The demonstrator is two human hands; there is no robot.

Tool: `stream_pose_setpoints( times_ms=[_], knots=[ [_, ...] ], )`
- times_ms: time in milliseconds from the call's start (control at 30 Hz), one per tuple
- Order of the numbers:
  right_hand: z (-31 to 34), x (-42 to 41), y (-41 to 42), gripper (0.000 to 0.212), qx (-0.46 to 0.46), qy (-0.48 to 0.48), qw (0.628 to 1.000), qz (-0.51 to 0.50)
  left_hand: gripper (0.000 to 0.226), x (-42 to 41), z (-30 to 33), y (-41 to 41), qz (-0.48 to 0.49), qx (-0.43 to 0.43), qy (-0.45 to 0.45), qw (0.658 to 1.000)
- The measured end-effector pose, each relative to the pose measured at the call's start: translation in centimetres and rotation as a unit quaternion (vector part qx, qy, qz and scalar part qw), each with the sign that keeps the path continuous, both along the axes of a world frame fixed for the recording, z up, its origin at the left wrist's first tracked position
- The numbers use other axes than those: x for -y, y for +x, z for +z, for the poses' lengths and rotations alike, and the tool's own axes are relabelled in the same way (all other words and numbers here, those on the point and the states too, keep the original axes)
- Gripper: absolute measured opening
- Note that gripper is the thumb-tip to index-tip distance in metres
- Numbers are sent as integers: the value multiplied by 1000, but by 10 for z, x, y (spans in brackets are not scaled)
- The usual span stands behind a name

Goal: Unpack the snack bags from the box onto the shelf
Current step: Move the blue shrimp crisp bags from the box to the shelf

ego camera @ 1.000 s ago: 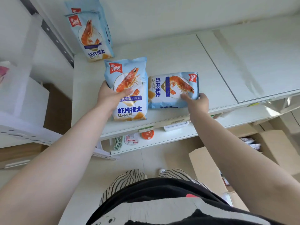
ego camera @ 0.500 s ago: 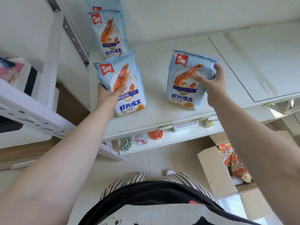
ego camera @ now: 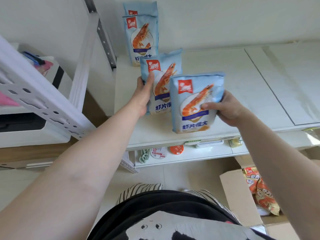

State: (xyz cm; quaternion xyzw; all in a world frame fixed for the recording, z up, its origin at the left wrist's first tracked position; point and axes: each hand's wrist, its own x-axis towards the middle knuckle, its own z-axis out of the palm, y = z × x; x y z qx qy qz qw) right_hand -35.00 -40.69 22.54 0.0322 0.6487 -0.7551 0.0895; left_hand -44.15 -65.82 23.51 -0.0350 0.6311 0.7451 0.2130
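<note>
My left hand (ego camera: 143, 96) grips the side of a pale blue prawn-cracker bag (ego camera: 161, 80) standing upright on the white shelf (ego camera: 242, 87). My right hand (ego camera: 226, 108) grasps a second identical blue bag (ego camera: 194, 104), upright near the shelf's front edge and overlapping the first. Two more blue bags (ego camera: 141, 37) stand at the back. The brown cardboard box (ego camera: 237, 196) on the floor holds orange snack bags (ego camera: 259, 191).

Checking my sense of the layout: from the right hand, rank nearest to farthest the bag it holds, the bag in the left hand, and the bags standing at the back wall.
1. Front bag, in the right hand.
2. Middle bag, left, in the left hand.
3. Back bags, far left corner.
</note>
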Motion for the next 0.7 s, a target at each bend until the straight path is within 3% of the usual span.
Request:
stream_pose_setpoints(
  times_ms=[167, 333, 500, 633, 700],
  knots=[
    [-9, 37, -25, 79, 6, 21, 1000, -13, 75, -11, 14, 4, -56, 41, 11, 998],
    [-27, 50, -25, 106, 15, 32, 999, -37, 77, -10, 4, 8, -49, 66, 55, 995],
    [-23, 54, -34, 88, -30, 30, 998, -42, 80, -23, 11, 7, -26, 64, 144, 987],
    [-26, 49, -42, 86, -46, 62, 995, -65, 60, -18, 14, -10, 45, 44, 116, 991],
    [-35, 48, -39, 88, -22, 76, 996, -46, 55, -14, 10, -5, 36, 59, 92, 993]
  ],
)
